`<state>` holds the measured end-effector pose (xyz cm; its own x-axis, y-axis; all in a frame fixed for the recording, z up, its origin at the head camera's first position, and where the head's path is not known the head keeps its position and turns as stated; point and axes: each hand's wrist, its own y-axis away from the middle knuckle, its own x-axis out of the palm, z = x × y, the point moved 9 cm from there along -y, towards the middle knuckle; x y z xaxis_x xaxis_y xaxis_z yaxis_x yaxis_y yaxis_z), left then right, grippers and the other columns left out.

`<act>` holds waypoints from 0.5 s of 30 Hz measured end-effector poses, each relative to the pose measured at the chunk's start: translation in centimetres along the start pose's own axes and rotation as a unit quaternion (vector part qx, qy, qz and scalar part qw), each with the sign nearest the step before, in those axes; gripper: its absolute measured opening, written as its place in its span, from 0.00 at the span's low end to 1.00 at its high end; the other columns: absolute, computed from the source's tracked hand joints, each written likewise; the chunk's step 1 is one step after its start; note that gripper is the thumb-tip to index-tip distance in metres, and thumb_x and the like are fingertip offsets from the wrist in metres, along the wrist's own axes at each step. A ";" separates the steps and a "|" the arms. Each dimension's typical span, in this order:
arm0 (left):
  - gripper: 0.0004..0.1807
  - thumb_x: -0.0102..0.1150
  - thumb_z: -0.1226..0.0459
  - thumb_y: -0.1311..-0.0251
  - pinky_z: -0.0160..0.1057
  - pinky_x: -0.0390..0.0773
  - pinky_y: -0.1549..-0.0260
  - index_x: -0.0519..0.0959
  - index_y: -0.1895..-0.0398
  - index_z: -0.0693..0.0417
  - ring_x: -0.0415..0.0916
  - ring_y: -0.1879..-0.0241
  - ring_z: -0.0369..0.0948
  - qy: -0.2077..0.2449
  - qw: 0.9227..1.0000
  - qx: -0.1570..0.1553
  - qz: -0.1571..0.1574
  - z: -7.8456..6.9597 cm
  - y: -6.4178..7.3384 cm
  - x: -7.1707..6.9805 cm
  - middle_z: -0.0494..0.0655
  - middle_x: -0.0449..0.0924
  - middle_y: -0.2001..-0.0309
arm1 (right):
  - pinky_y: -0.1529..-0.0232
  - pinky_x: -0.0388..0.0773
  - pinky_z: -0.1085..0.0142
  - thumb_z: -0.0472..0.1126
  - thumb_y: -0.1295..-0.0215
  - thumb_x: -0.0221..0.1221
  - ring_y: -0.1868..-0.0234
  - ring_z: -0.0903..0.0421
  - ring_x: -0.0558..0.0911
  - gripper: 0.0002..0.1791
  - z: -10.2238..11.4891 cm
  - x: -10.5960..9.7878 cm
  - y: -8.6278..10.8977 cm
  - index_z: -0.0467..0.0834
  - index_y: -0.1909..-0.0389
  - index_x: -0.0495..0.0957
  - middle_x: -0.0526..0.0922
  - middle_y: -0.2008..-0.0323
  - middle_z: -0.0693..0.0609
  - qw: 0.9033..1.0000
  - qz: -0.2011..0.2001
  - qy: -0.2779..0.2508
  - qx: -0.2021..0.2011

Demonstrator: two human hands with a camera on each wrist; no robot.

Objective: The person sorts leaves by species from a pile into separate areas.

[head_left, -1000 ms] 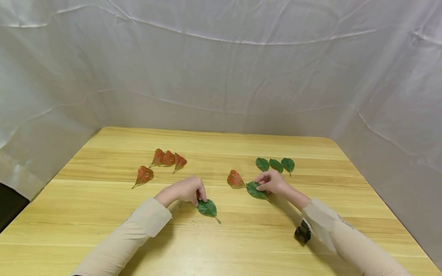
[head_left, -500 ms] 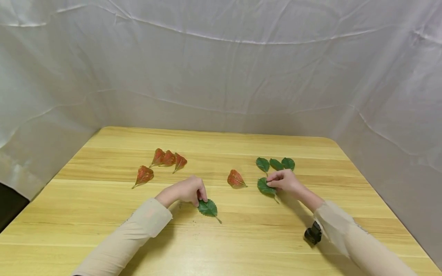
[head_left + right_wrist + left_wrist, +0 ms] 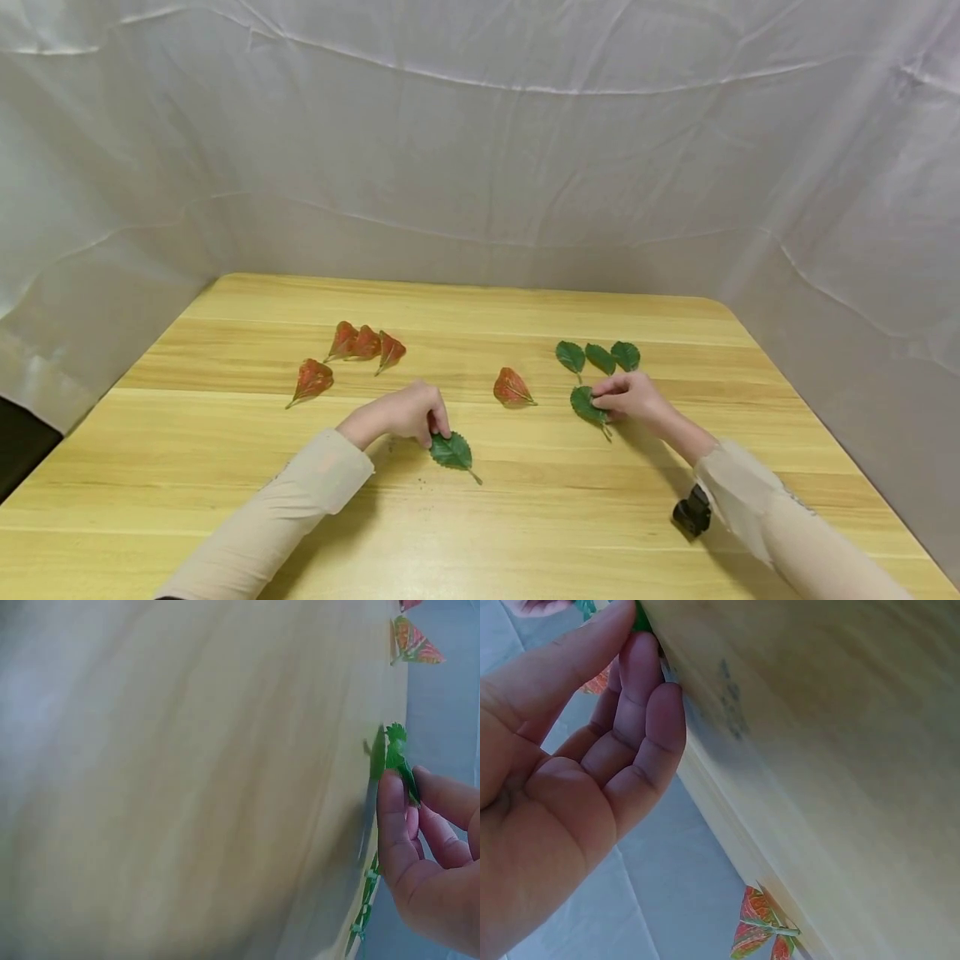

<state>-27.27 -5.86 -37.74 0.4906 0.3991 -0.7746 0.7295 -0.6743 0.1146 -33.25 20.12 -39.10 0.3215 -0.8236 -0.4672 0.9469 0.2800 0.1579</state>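
Near the middle of the table my left hand (image 3: 411, 414) pinches a green leaf (image 3: 452, 451) by its upper left edge, stem pointing down and right. In the left wrist view only a bit of that leaf shows past the thumb. My right hand (image 3: 636, 398) pinches another green leaf (image 3: 587, 403) between thumb and fingers, close over the table. Just behind it lie several green leaves: one at the left (image 3: 570, 356), one in the middle (image 3: 600, 358) and one at the right (image 3: 626, 355). Left of the right hand lies a single red leaf (image 3: 512, 388), stem to the right.
A group of red leaves (image 3: 366, 342) lies at the back left of the wooden table (image 3: 480, 533), with another red leaf (image 3: 311, 380) in front. A small black device (image 3: 692, 513) sits by the right sleeve. Pale cloth (image 3: 480, 167) hangs behind the table.
My right hand has moved right with its green leaf, away from the single red leaf and to in front of the green leaves. The left hand has stayed in place.
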 end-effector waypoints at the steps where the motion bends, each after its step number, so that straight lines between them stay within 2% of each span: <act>1: 0.11 0.65 0.81 0.64 0.28 0.73 0.77 0.83 0.74 0.62 0.73 0.76 0.36 0.000 1.000 0.000 0.001 0.0 0.0 0.0 0.46 0.81 0.74 | 0.72 0.78 0.64 0.27 0.45 0.58 0.75 0.57 0.78 0.11 0.0 0.0 0.1 0.23 0.63 0.74 0.79 0.68 0.43 1.000 0.002 -0.003 0.000; 5: 0.11 0.65 0.81 0.63 0.28 0.73 0.77 0.83 0.73 0.62 0.72 0.76 0.35 -0.003 1.000 -0.001 0.004 0.0 0.0 0.0 0.46 0.81 0.73 | 0.75 0.78 0.64 0.26 0.47 0.59 0.79 0.57 0.76 0.11 -0.1 -0.1 0.2 0.23 0.64 0.74 0.78 0.73 0.47 1.000 0.008 0.004 -0.003; 15: 0.12 0.66 0.81 0.64 0.28 0.73 0.77 0.83 0.74 0.61 0.72 0.77 0.34 -0.013 1.000 0.003 0.004 0.0 -0.1 0.1 0.44 0.80 0.75 | 0.78 0.75 0.66 0.29 0.50 0.61 0.80 0.58 0.74 0.09 -0.6 -0.4 0.1 0.27 0.67 0.76 0.76 0.78 0.50 0.997 0.001 0.075 0.001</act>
<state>-27.31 -5.75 -37.86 0.4834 0.3774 -0.7899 0.7226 -0.6814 0.1166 -33.22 20.74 -39.39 0.3190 -0.7396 -0.5926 0.9465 0.2803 0.1597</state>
